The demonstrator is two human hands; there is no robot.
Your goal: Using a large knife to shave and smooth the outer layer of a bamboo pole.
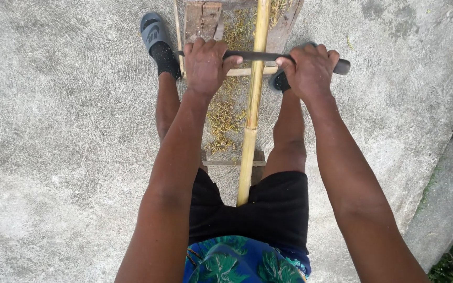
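- Fingers of the left hand (205,63) were curled shut around the bare end of a long dark metal blade (260,55), knuckles up, thumb tucked under.
- Fingers of the right hand (310,68) were clamped on the blade's dark handle end (343,66); the handle tip stuck out just past the hand.
- Blade lay crosswise over a long yellow bamboo pole (252,105), touching it between the two hands.
- Pole ran away from the body: near end between the thighs at the black shorts (273,204), far end past the top of the frame.
- Pole rested on a low weathered wooden board frame (203,21) set on the grey concrete floor (53,131).
- Yellowish-green shavings (224,112) lay scattered on the frame and floor, just left of the pole.
- Left foot in a grey slide sandal with black sock (155,36) was planted beside the frame; the right foot was mostly hidden behind the right hand.
- Risk, judged: the left hand gripped bare metal, so a slip along the edge could cut the palm. Which side was sharpened could not be told.
- Risk, judged: the round pole could roll under the blade, throwing the blade off toward the knees close on both sides.
- Risk, judged: loose shavings might let the frame or foot skid.
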